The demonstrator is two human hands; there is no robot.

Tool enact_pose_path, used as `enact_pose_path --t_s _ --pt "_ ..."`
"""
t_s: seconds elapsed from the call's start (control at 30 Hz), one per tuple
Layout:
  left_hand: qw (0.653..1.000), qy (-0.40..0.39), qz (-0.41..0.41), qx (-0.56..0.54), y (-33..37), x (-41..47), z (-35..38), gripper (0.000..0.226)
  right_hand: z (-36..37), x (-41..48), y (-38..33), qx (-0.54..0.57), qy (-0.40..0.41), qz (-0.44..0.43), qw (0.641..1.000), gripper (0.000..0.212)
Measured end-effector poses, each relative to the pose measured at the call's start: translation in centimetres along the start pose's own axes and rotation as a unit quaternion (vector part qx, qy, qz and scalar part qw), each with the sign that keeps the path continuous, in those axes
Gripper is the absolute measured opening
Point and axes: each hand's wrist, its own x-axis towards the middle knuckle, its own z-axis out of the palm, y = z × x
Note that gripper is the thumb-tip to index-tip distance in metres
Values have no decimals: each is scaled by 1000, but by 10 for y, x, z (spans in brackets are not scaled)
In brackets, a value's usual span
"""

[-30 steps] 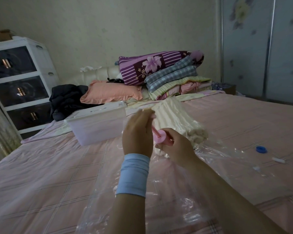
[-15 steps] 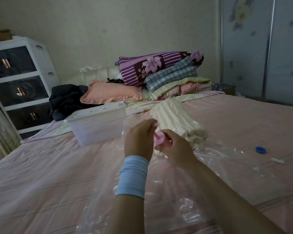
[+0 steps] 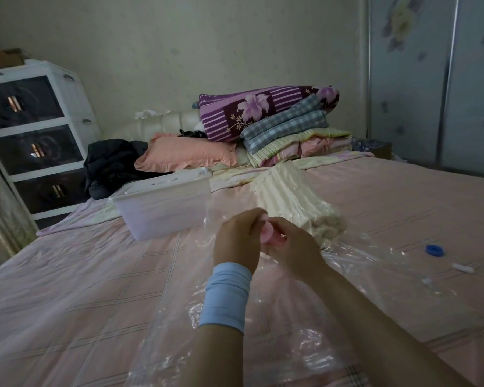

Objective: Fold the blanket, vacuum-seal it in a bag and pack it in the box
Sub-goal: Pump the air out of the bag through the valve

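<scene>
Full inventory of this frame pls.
blanket: 1, cream, inside bag
bag: 1, clear, spread on bed
box: 1, white, left of blanket
pink piece: 1, pink, in hands
cap: 1, blue, far right
clip: 1, white, near cap
pillow: 1, peach, behind box
bedding stack: 1, mixed, behind blanket
clothes heap: 1, black, beside pillow
drawer unit: 1, white, far left
bed: 1, pink sheet
left hand: 1, blue wristband, grips pink piece
right hand: 1, grips pink piece

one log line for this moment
left hand + right hand: grip pink piece | blanket: folded, in bag | box: lid on
</scene>
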Motion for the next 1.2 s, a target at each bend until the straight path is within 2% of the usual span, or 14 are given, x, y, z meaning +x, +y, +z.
enact_pose_path --t_s 0.1,0.2,0.3,0.37,0.47,0.53,0.6,0.7,0.77,0.87,0.93,1.0,1.07,1.2 --pt "992 99 81 19 18 16 -24 13 -3 2 1 10 10 1 1000 52" --pt "957 231 172 25 37 30 -49 15 -6 5 3 32 4 11 999 48" --pt "940 296 167 37 40 30 -42 17 -3 3 4 25 1 9 1000 48" --pt "952 273 137 33 29 20 -24 16 -1 2 4 24 7 5 1000 50" --pt "993 97 63 21 5 4 2 14 0 1 4 1 14 -5 1000 52" --pt "997 53 44 17 1 2 2 13 0 0 2 -3 13 -8 1000 51" --pt "987 121 103 11 10 10 -9 14 -1 0 2 11 15 -2 1000 51" --pt "947 258 189 17 33 29 -36 19 -7 2 4 35 13 11 999 47" --pt "931 299 207 18 43 35 -45 18 -8 2 5 35 9 12 999 46" --pt "928 323 184 22 40 28 -30 16 -5 -1 4 33 6 9 999 47" --pt "946 284 153 14 26 18 -11 15 -4 -2 3 36 12 10 999 47" --pt "981 164 104 5 9 4 6 14 -5 -3 2 33 8 9 999 48" --pt "998 42 47 -5 -1 -8 18 13 -5 -4 0 22 -9 13 1000 40" --pt "992 -6 -46 -120 -3 -8 21 12 -12 -6 -1 45 -22 16 999 31"
